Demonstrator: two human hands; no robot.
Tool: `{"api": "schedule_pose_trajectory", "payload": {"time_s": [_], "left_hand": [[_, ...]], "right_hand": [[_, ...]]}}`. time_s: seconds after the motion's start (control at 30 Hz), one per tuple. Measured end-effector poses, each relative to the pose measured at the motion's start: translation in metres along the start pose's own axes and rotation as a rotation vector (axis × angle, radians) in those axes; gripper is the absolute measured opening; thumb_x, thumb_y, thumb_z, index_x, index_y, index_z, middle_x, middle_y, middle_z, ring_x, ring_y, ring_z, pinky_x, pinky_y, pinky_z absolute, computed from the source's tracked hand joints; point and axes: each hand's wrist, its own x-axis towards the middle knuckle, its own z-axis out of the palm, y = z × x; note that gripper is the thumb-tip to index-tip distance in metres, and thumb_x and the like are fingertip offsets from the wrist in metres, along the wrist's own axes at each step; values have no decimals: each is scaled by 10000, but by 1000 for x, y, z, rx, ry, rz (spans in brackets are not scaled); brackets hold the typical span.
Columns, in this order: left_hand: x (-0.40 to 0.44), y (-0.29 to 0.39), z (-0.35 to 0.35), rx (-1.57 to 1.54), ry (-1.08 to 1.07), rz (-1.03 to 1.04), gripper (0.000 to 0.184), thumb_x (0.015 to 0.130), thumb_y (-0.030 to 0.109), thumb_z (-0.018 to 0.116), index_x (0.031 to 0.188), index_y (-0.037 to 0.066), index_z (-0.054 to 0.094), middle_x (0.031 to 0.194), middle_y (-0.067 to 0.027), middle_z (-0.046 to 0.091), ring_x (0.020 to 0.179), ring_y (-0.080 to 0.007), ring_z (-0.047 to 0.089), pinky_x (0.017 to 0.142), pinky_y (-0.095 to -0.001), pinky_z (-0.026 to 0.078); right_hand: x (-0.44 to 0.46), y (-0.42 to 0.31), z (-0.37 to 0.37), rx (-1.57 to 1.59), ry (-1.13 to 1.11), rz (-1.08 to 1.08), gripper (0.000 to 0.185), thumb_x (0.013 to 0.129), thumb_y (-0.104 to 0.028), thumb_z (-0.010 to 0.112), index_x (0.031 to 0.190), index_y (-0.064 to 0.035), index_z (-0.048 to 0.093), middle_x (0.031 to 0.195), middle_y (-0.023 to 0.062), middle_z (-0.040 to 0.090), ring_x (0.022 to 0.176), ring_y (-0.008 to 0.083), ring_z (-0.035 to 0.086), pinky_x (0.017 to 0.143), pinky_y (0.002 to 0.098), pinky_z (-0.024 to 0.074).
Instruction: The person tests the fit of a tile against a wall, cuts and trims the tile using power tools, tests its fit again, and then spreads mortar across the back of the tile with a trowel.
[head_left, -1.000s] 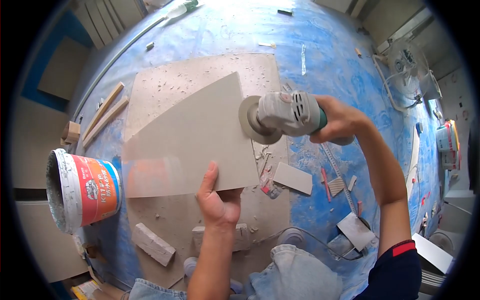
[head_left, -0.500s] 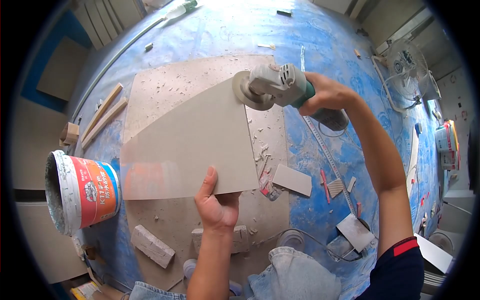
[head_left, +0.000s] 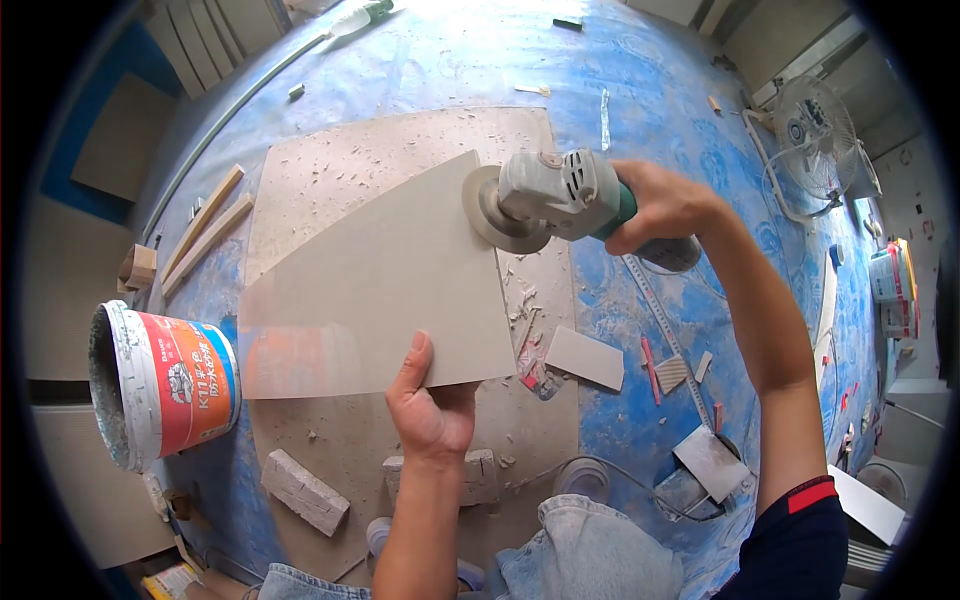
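A large glossy beige tile [head_left: 380, 270] with a slanted far-left edge is held up at its near edge by my left hand [head_left: 430, 405]. The thumb lies on top and the fingers are hidden underneath. My right hand [head_left: 660, 205] is wrapped round the green and grey body of an angle grinder [head_left: 565, 190]. The grinder's round disc [head_left: 500, 215] lies against the tile's right edge, near its far corner. Whether the disc is spinning cannot be told.
Under the tile lies a larger dusty board [head_left: 330, 150] strewn with chips. A mortar bucket [head_left: 185, 385] lies tipped at left. Wooden strips [head_left: 205, 235], a brick-like block [head_left: 305, 490], a tile offcut [head_left: 585, 358], a tape measure [head_left: 660, 320] and a fan [head_left: 815, 135] surround it.
The angle grinder and my right hand have moved a little toward me along the tile's right edge, uncovering its far corner. My left hand keeps almost the same place.
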Motion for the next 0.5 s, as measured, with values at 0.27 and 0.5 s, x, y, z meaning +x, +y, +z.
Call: {"api": "schedule_pose_trajectory", "payload": {"time_s": [0.27, 0.5], "left_hand": [[0, 2, -3, -2, -30, -7, 306, 910, 246, 575, 1139, 43, 581, 1086, -78, 652, 966, -228, 648, 791, -371, 560], [-1, 3, 0, -7, -19, -9, 321, 916, 250, 565, 1155, 36, 571, 1110, -83, 644, 991, -235, 641, 820, -378, 561]], "right_hand": [[-16, -1, 13, -20, 0, -78, 693, 492, -273, 737, 1121, -23, 588, 949, 126, 640, 855, 257, 617, 794, 351, 509], [-36, -16, 25, 7, -77, -122, 668, 517, -226, 728, 1132, -11, 581, 935, 126, 656, 825, 253, 635, 779, 338, 528]]}}
